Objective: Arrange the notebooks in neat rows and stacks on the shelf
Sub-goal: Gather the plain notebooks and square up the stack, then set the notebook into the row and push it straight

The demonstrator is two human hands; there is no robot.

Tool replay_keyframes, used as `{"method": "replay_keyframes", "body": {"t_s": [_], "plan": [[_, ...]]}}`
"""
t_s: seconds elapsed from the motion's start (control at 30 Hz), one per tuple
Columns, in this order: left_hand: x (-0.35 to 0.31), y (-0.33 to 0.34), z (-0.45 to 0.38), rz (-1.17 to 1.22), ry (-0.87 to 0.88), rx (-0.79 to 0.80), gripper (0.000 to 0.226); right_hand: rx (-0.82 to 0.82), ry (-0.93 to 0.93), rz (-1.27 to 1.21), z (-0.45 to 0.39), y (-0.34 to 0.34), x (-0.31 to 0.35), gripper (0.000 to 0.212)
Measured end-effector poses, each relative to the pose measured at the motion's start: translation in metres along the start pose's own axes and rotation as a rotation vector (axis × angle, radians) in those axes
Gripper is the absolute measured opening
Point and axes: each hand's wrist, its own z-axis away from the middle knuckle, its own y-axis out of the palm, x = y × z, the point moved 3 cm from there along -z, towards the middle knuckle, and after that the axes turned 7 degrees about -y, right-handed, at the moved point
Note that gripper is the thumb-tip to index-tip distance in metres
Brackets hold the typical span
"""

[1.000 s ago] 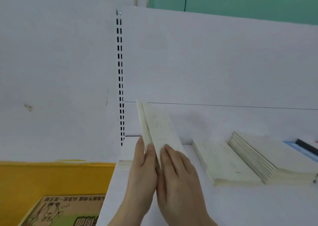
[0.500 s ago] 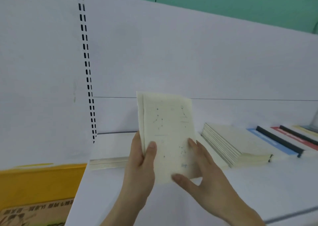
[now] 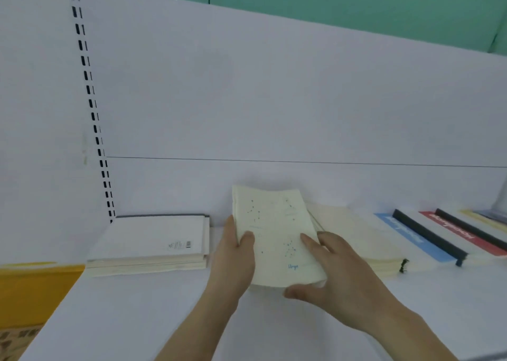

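A small bundle of cream notebooks (image 3: 274, 231) with constellation dots and a blue word on the cover is held low over the white shelf (image 3: 137, 305), tilted back. My left hand (image 3: 236, 259) grips its left edge, thumb on the cover. My right hand (image 3: 337, 275) holds its right and bottom edge with thumb underneath and fingers on the cover. Right behind it lies a cream stack (image 3: 365, 240) with dark bands at its corner. A white stack (image 3: 153, 245) lies at the shelf's left end.
Notebooks with blue (image 3: 406, 234), red (image 3: 461, 231) and yellow (image 3: 482, 219) covers and dark spines lie in a row at the right. A slotted upright (image 3: 90, 105) runs up the white back panel. A yellow bin (image 3: 33, 289) sits lower left beyond the shelf edge.
The cream bundle turned from edge-on to cover-up and sank from mid-air toward the shelf. My right hand shifted from its face to its right and bottom edge. The view swung right.
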Motion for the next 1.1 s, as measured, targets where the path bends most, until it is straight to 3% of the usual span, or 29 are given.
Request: {"method": "replay_keyframes", "body": {"t_s": [0.17,0.27,0.37,0.5,0.57,0.67,0.93,1.1], "plan": [[0.014,0.028,-0.032,-0.452,-0.032,-0.076,0.033,0.049,-0.127,0.214,-0.026,0.007,-0.040,0.118],[0.023,0.034,-0.038,-0.721,-0.070,-0.137,0.017,0.091,-0.226,0.312,-0.037,0.012,-0.049,0.111],[0.025,0.039,-0.036,-0.907,-0.033,-0.194,0.024,0.133,-0.281,0.359,-0.045,0.020,-0.055,0.102],[0.025,0.033,-0.038,-0.856,0.039,-0.142,0.035,0.151,-0.306,0.372,-0.049,0.026,-0.061,0.098],[0.027,0.026,-0.033,-0.814,0.062,-0.011,0.066,0.147,-0.307,0.386,-0.048,0.027,-0.062,0.096],[0.029,0.019,-0.021,-0.995,0.055,0.216,0.104,0.175,-0.326,0.425,-0.050,0.027,-0.062,0.096],[0.023,0.016,-0.027,-1.234,0.126,0.240,0.092,0.294,-0.364,0.451,-0.064,0.027,-0.068,0.082],[0.019,0.013,-0.032,-1.279,0.117,0.229,0.099,0.295,-0.349,0.420,-0.068,0.027,-0.070,0.087]]}}
